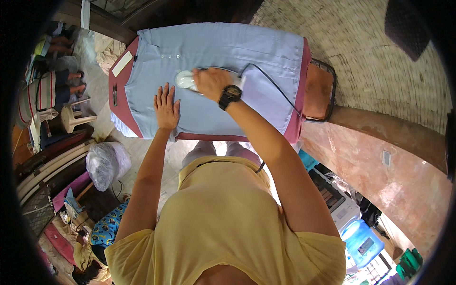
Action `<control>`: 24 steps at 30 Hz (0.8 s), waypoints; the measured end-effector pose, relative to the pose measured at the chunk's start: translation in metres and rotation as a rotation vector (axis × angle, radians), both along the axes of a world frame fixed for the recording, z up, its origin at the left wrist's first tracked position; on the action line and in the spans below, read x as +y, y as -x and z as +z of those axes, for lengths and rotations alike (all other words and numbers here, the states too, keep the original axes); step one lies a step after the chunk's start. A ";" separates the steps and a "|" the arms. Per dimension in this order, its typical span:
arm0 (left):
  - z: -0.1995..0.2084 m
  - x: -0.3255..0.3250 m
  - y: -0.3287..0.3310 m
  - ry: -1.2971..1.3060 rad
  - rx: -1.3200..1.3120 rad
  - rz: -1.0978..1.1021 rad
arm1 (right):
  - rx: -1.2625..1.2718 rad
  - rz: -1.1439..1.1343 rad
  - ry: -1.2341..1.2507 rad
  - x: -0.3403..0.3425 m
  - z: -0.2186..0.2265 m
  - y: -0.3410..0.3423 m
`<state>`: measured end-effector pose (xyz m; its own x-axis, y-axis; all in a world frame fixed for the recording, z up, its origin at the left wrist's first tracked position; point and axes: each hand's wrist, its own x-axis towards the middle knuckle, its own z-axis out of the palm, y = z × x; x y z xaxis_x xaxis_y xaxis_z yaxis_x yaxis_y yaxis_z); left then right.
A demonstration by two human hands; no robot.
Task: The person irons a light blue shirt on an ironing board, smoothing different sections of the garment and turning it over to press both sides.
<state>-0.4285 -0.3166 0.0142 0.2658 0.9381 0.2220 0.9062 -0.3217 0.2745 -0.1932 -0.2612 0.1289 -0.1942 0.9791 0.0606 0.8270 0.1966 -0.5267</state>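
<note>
A light blue garment with small buttons (213,40) lies spread over a dark red ironing board (124,71). My right hand (212,83), with a black watch on the wrist, is closed around the handle of a white clothes iron (184,80). The iron rests on the middle of the garment, its rounded front toward the left. From its right side a dark cord (273,81) runs across the cloth to the board's right end. My left hand (166,105) lies flat on the garment, left of the iron, fingers spread.
A white tag-like strip (122,63) and a small dark tool (115,94) lie at the board's left end. A framed brown rest (319,91) adjoins its right end. A clear plastic bundle (102,166), wooden stool (71,118) and seated people are left; a blue water jug (363,244) stands lower right.
</note>
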 end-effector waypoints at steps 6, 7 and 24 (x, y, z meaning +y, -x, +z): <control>0.004 -0.005 0.001 0.021 0.061 0.011 | -0.111 0.127 0.005 -0.003 0.009 -0.020; 0.007 -0.005 0.000 0.024 0.035 0.015 | -0.214 0.174 0.058 -0.006 0.005 -0.042; 0.002 0.002 0.062 -0.345 -0.321 0.627 | -0.215 -0.028 0.055 -0.005 0.000 -0.025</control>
